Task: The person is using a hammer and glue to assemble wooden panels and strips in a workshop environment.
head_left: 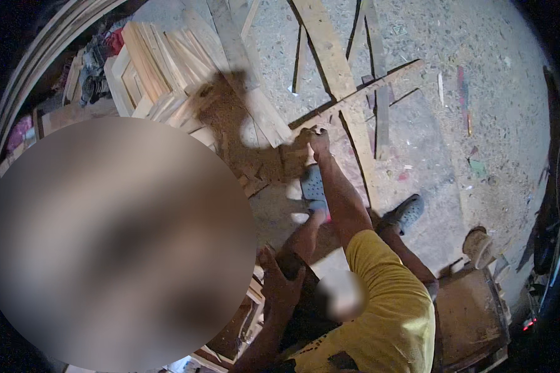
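My right hand (318, 142) reaches forward past the yellow sleeve (379, 267), over a grey clog (313, 181). Its fingers look curled together, and anything in them is too small to make out. Just beyond lies the near end of a pale plank (269, 121); I cannot tell whether the hand touches it. Close to my thigh, my left hand (281, 280) has its thumb and fingers apart, with nothing visible in it. Wooden frame pieces (250, 317) lie beneath that arm. A large blurred patch hides the area left of this hand.
Long planks (330, 53) and thin strips (389, 78) cross on the speckled floor ahead. Stacked wooden frames (158, 62) stand at the far left. A second clog (408, 213), a brown wooden box (470, 317) and a round container (478, 245) are on the right.
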